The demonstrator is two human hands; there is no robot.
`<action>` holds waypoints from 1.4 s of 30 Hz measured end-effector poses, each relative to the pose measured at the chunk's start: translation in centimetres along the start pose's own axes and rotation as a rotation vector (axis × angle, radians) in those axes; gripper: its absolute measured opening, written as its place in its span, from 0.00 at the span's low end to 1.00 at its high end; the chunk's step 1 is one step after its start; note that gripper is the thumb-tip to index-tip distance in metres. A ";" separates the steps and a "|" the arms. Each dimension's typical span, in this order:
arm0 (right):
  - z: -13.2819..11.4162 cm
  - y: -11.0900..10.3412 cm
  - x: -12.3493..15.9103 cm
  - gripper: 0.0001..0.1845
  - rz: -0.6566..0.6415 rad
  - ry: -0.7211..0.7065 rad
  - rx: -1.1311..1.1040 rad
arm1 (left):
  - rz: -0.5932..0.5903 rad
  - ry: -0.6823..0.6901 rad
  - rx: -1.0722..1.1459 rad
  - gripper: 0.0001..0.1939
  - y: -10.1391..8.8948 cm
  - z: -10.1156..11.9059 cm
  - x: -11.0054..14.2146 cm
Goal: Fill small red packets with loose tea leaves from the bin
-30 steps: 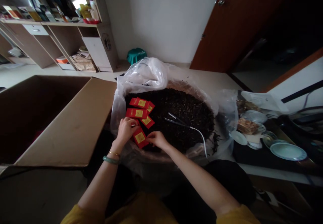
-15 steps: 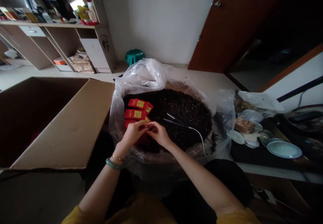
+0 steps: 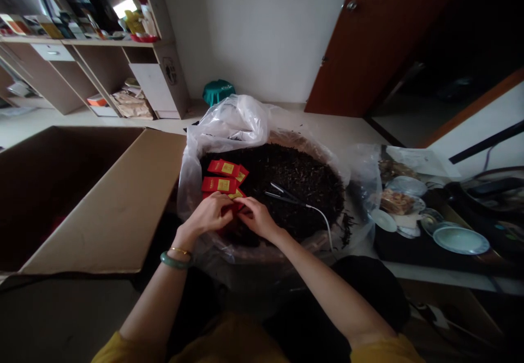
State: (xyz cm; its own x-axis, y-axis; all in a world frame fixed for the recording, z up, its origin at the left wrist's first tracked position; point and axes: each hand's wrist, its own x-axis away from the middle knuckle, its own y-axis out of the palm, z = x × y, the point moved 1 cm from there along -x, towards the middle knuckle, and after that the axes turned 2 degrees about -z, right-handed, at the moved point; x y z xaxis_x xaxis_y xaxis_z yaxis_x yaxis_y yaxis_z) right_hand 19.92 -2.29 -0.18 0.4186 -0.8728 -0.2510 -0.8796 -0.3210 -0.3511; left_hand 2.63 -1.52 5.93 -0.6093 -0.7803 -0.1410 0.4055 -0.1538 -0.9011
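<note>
My left hand (image 3: 209, 214), with a green bangle (image 3: 175, 260) at its wrist, is closed with thumb and fingers pinched. Close against it, my right hand (image 3: 258, 218) is closed in a pinch too. Between them shows part of a red packet (image 3: 234, 208), mostly covered by the fingers. Several red packets with gold labels (image 3: 221, 184) lie just beyond on dark, twisted tea leaves (image 3: 311, 174). A hair straightener (image 3: 289, 198) with a white cord rests on the leaves to the right of my hands, its jaws apart.
Clear plastic sheeting (image 3: 241, 120) lines the round container of leaves. On the left stands an open cardboard box (image 3: 102, 210). To the right, a low table holds a pale bowl (image 3: 460, 240) and a plastic tub of food (image 3: 397, 202). A green bag (image 3: 218, 91) sits by the wall.
My left hand has shifted slightly left and its wrist has turned, moving the bangle left. My right hand stays nearly in place. The packets and hair straightener have not moved.
</note>
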 end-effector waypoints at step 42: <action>-4.1 -5.4 0.3 0.09 0.015 -0.482 0.855 | 0.283 0.113 0.217 0.15 2.5 0.6 -2.6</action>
State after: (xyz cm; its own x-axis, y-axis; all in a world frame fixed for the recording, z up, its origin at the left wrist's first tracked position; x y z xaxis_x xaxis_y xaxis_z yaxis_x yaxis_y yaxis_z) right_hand 23.81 -2.29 5.31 0.6234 -0.5701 -0.5351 -0.5052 0.2287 -0.8322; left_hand 5.65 -0.30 4.25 -0.5187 -0.7403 -0.4278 0.6964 -0.0756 -0.7137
